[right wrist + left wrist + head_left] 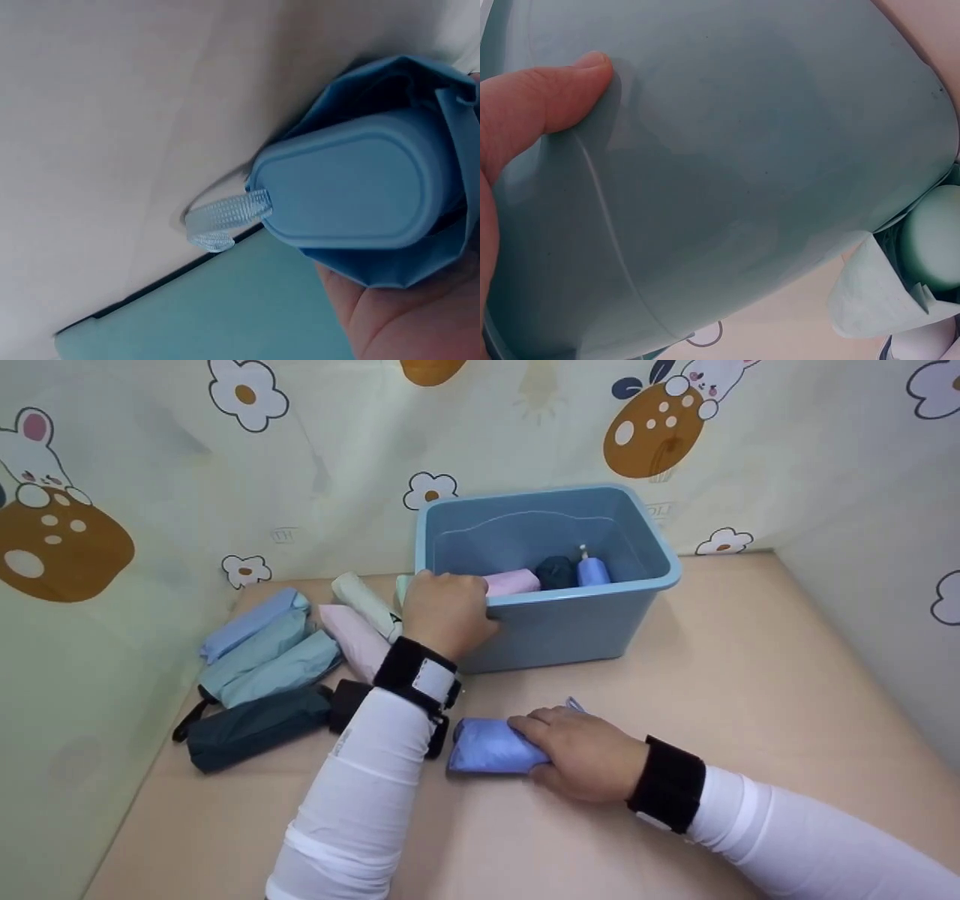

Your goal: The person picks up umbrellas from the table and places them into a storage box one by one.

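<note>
My left hand (450, 613) grips the near rim of a blue-grey plastic bin (566, 630) at its left corner. In the left wrist view the thumb (570, 90) presses on the bin's outer wall; the other fingers are mostly hidden. A light blue folded umbrella (495, 746) lies on the table in front of the bin, and my right hand (589, 754) holds it around its handle end. The right wrist view shows the umbrella's rounded handle end (349, 191) with a wrist strap (229, 211). Inside the bin are a pink umbrella (514, 582), a dark one (556, 573) and a blue one (593, 572).
Several folded umbrellas lie on the table left of the bin, among them a blue one (251, 624), a dark green one (259, 727), a pink one (356, 639) and a pale green one (367, 604). A patterned curtain (337, 472) hangs behind the table (787, 720).
</note>
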{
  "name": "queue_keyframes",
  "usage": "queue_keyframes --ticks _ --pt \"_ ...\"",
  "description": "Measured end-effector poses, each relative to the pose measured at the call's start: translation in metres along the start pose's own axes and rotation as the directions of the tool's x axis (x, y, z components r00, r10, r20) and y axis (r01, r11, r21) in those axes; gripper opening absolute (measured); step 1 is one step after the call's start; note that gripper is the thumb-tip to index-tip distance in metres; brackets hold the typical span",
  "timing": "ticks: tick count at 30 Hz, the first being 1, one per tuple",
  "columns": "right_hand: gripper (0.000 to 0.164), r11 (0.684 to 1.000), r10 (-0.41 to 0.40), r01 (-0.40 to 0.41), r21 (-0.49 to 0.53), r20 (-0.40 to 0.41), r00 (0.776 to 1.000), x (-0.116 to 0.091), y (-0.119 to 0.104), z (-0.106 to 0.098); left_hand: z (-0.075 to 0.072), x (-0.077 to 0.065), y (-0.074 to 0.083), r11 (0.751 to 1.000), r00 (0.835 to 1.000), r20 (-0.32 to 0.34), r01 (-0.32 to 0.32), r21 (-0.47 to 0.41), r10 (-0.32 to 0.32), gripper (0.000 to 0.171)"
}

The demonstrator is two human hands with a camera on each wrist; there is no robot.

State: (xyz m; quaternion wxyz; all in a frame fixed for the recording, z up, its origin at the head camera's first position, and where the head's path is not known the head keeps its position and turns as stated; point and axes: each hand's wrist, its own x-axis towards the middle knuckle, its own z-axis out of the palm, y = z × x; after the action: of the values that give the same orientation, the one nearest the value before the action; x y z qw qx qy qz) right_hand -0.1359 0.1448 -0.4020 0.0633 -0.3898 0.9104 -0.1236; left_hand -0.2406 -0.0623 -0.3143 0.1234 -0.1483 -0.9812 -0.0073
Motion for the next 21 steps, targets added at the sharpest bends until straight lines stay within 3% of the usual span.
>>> queue_keyframes --ticks 9,21 --pt "0.070 1.000 0.025 -0.025 0.019 -0.007 1.000 0.0035 0.0011 0.0051 0.0000 -0.0001 -0.0003 1.000 1.000 -0.017 -0.003 -0.001 0.003 0.033" --pt "0.060 0.999 0.033 -0.033 0.032 -0.023 0.999 0.0066 0.0020 0.0046 -0.0003 -0.0008 -0.0004 1.000 1.000 -0.007 -0.004 0.006 0.004 0.036"
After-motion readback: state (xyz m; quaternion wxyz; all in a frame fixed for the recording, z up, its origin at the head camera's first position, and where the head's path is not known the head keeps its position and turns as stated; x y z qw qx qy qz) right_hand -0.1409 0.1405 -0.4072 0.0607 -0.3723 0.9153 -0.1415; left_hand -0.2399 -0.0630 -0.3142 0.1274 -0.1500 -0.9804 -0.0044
